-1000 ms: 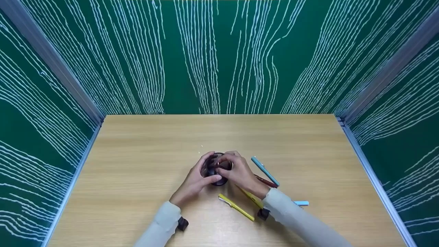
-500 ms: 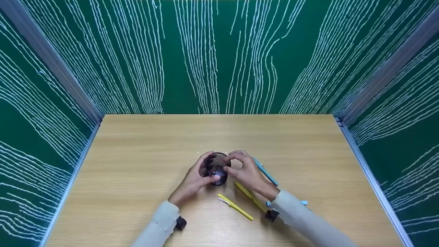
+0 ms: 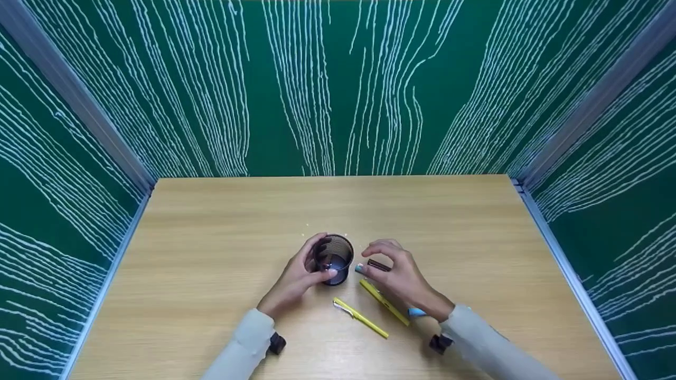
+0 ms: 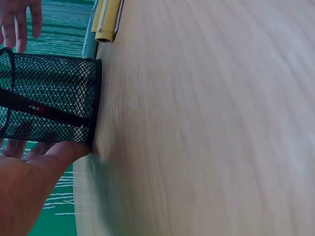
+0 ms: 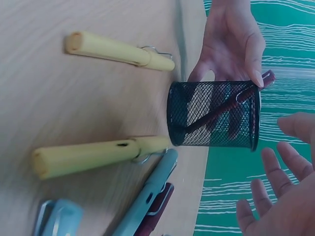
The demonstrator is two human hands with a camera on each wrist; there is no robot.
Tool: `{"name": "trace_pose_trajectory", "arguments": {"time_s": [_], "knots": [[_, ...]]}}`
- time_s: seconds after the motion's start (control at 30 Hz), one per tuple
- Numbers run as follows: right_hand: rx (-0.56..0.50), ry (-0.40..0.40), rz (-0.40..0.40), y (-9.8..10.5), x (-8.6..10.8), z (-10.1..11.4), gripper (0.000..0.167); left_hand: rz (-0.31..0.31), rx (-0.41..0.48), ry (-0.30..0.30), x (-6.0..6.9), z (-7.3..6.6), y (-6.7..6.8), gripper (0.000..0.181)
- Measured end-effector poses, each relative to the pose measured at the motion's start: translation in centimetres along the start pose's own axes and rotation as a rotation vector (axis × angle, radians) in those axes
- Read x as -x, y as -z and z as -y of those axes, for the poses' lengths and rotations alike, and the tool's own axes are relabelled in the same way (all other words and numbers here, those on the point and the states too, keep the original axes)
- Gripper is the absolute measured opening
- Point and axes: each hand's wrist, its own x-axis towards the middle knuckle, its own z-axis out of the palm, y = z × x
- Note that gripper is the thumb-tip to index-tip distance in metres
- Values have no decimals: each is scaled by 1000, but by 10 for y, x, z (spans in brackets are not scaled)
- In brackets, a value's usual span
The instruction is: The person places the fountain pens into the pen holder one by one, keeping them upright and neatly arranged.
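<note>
Fingers (image 5: 276, 169) of the right hand (image 3: 405, 272) have withdrawn from the mesh cup (image 3: 338, 244).

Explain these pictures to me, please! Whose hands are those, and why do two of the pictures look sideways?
There's no robot here, only a person's two bare hands. The big picture comes from a camera worn on the head, looking down. The other two come from small cameras on the wrists, so the world looks tipped over.

The left hand holds a black mesh cup standing on the wooden table. One dark red pen leans inside it. The right hand is near the cup with relaxed fingers, holding nothing.

On the table lie two yellow pens, a teal pen, another dark red pen and a light blue pen.
</note>
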Motion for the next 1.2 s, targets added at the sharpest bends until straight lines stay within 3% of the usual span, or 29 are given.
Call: {"name": "trace_pose_trajectory", "arguments": {"time_s": [0.43, 0.7, 1.0, 1.2], "knots": [[-2, 23, -60, 25, 20, -7, 30, 38, -112, -44, -2, -5, 9, 98], [6, -21, -104, 41, 34, -11, 30, 26, -200, -43, -1, -7, 8, 92], [7, -25, -100, 49, 45, -17, 32, 25, -77, -22, -4, -6, 3, 89], [-4, -56, -102, 50, 60, -25, 34, 14, -65, 20, 0, -5, 1, 92]]}}
